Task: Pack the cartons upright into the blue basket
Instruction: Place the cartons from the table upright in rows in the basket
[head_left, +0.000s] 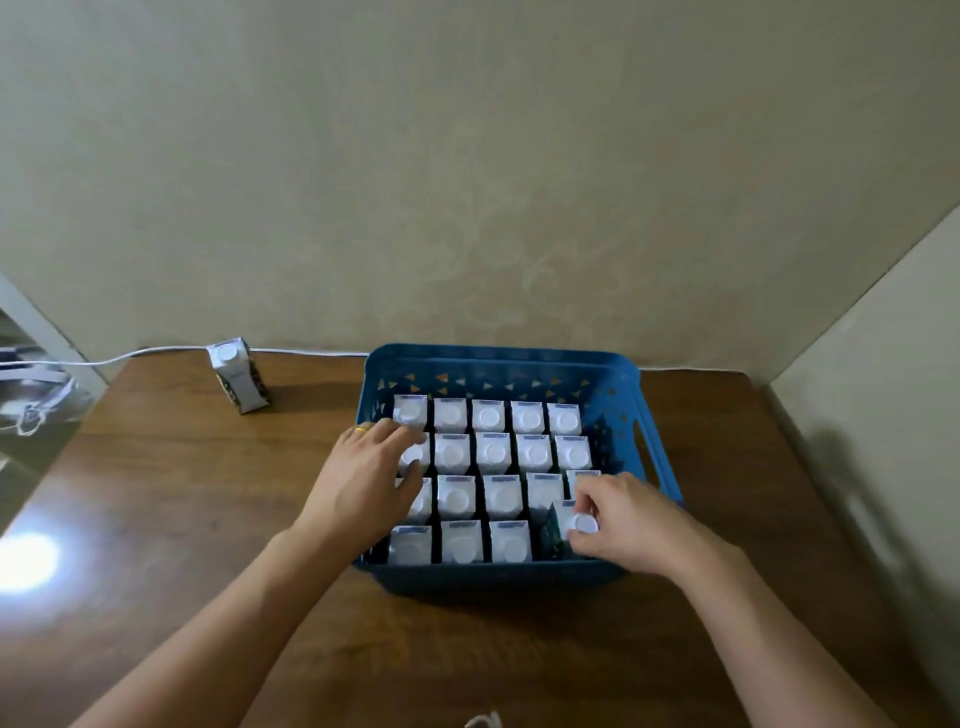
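Observation:
The blue basket stands on the wooden table and holds several upright cartons with white caps in rows. My right hand grips one carton at the basket's near right corner, fingers around its cap end; that carton is slightly tilted. My left hand rests with straight fingers on the cartons of the left column, pressing against them. One more carton stands alone on the table, far left of the basket, near the wall.
A white cable runs along the wall at the table's back edge. The wall stands close behind the basket and another wall on the right. Clutter lies off the table's left edge.

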